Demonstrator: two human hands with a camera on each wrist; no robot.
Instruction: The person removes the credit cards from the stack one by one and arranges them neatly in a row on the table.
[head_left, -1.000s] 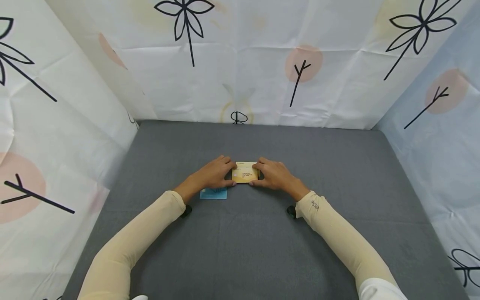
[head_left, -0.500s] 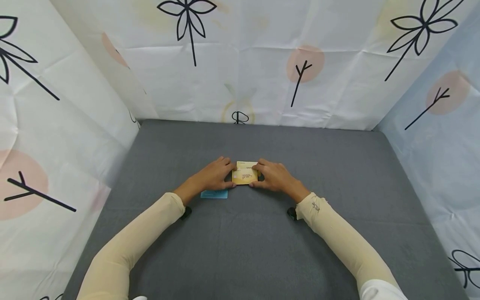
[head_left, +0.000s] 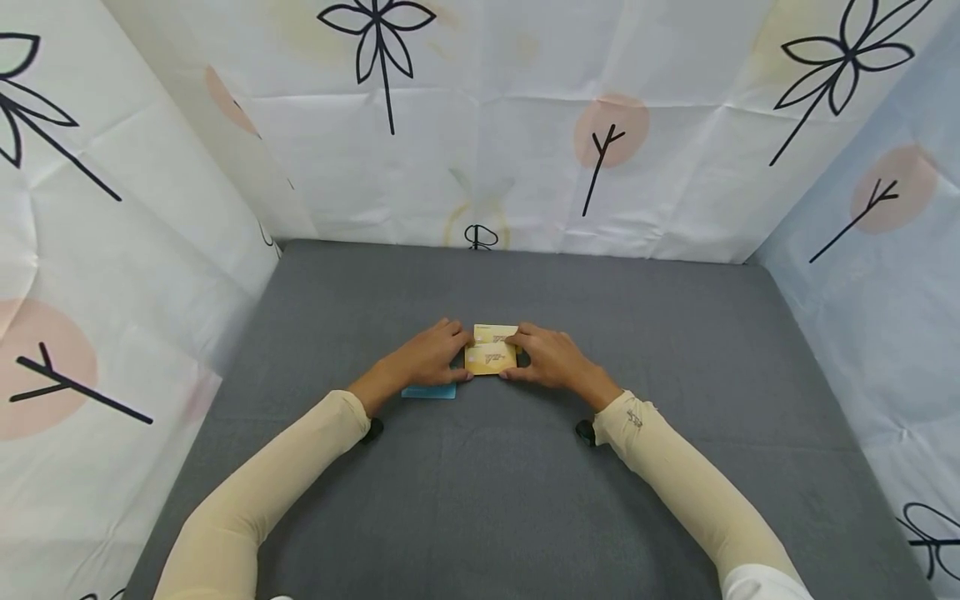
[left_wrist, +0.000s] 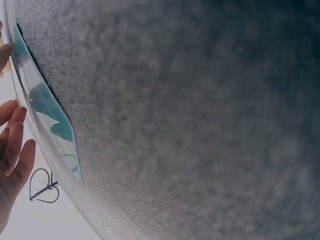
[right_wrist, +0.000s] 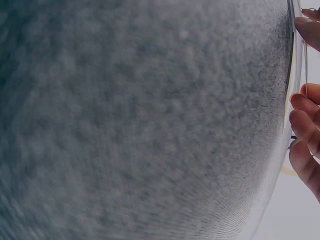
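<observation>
Two-handed pinch just below the middle of the frame

My left grip [head_left: 426, 353], a bare hand, pinches the left edge of the yellow cards [head_left: 491, 359], thumb at the lower corner and fingers higher up. My right grip [head_left: 552, 357] mirrors it on the right edge. I read two layers, one overlapping the other and set lower in the frame, though I can't rule out a single folded piece. Nor can I tell whether they touch the table [head_left: 480, 508] or hang just above it.

I judge the step in hand to be adjusting how the two layers lie. The next move seems to call for light, even pressure from both sides, so that nothing bends or slips.

Just below my left grip, a blue card [head_left: 428, 392] lies on the table, partly hidden by that hand; the left wrist view shows its teal and white print at the left. It is the likeliest obstacle, since dropping that hand could drag it. Beige sleeves [head_left: 285, 475] run toward the lower left and lower right. Patterned cloth [head_left: 480, 158] fills the top of the frame and both sides, well apart from the work.
</observation>
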